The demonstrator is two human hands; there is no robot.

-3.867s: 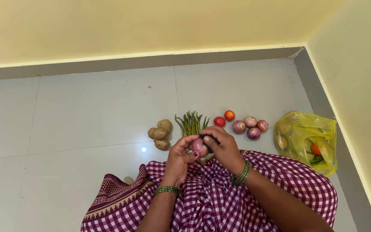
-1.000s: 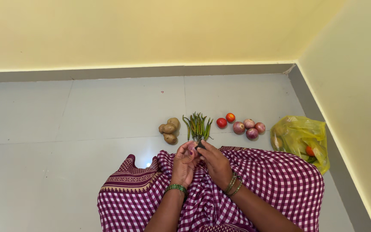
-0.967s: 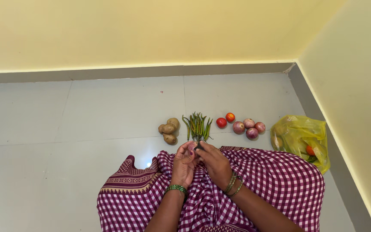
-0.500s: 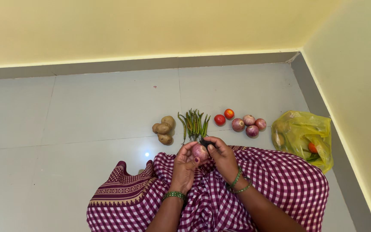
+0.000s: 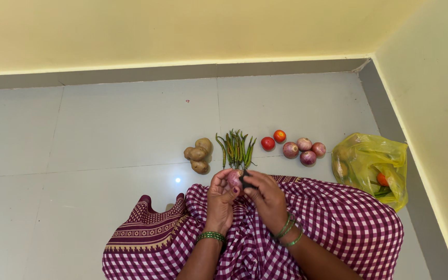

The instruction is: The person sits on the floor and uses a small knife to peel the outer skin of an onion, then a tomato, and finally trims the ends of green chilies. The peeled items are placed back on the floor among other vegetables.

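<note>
My left hand [image 5: 220, 199] grips a small purple onion [image 5: 234, 179] over my lap. My right hand [image 5: 263, 197] is closed on a small dark tool [image 5: 245, 180], pressed against the onion's right side; what kind of tool it is I cannot tell. Both wrists carry green bangles. On the floor just beyond my hands lie a bunch of green chillies [image 5: 236, 149], three potatoes [image 5: 197, 154], two red tomatoes [image 5: 273, 140] and three more purple onions [image 5: 304, 150].
A yellow plastic bag [image 5: 372, 166] with vegetables inside sits at the right by the wall. Purple checked cloth [image 5: 327, 223] covers my lap. Grey floor tiles [image 5: 105, 135] run to a yellow wall and a corner at the upper right.
The view shifted slightly. My hands stayed together on the onion, turning it a little, with the dark tool still against it. The vegetables on the floor did not move.
</note>
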